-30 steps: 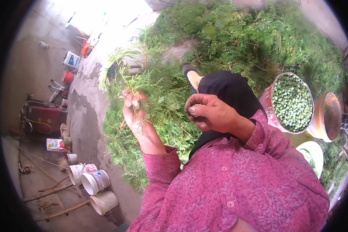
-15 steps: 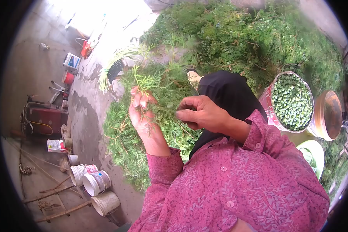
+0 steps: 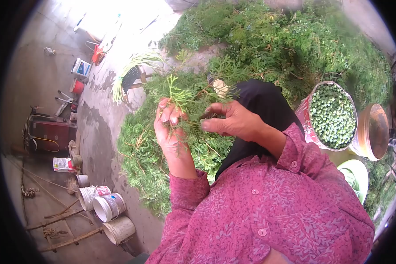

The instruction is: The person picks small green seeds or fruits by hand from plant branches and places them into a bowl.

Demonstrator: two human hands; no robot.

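Observation:
My left hand [image 3: 170,127] is raised in front of me, its fingers closed round a leafy evergreen sprig [image 3: 179,93] whose bright green tip sticks up above the knuckles. Close to its right, my right hand [image 3: 237,121] is bent inward with thumb and forefinger curled towards each other. What those fingertips grip, if anything, is too small to make out. Thin green fronds cross the gap between both hands. Below and behind them lies a heap of cut evergreen branches [image 3: 141,149].
A bucket full of small green cones or berries [image 3: 332,116] stands at right, beside a tan bucket [image 3: 374,132] and a pale green basin [image 3: 358,176]. More branches [image 3: 290,48] pile up behind. Left are white buckets [image 3: 110,207], a wooden ladder [image 3: 70,240] and a small stool [image 3: 134,81].
My left hand has shifted slightly right with its sprig, nearer my right hand. A leafy frond now shows above my right hand, and the right fingers have parted a little.

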